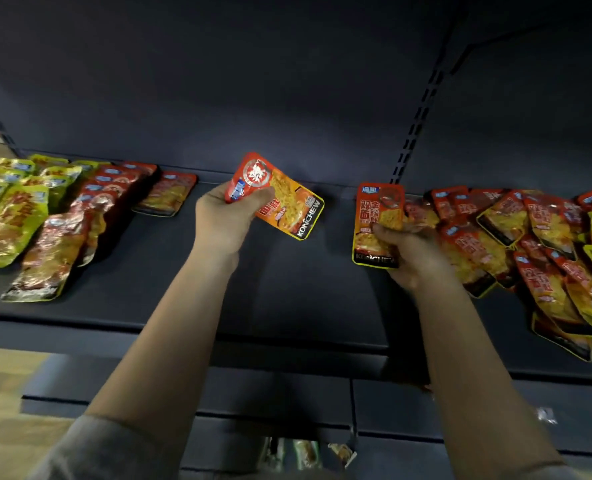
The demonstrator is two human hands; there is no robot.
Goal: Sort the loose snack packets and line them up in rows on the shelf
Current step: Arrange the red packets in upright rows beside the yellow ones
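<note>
My left hand grips an orange-red snack packet by its upper left corner, holding it tilted above the middle of the dark shelf. My right hand holds another orange-red packet upright at the left edge of a loose pile of red and orange packets. At the left of the shelf lie rows of yellow-green packets and rows of red packets.
A slotted upright rail runs up the dark back panel behind the shelf. Lower shelves sit below, with a few packets visible at the bottom. A wooden floor shows at the lower left.
</note>
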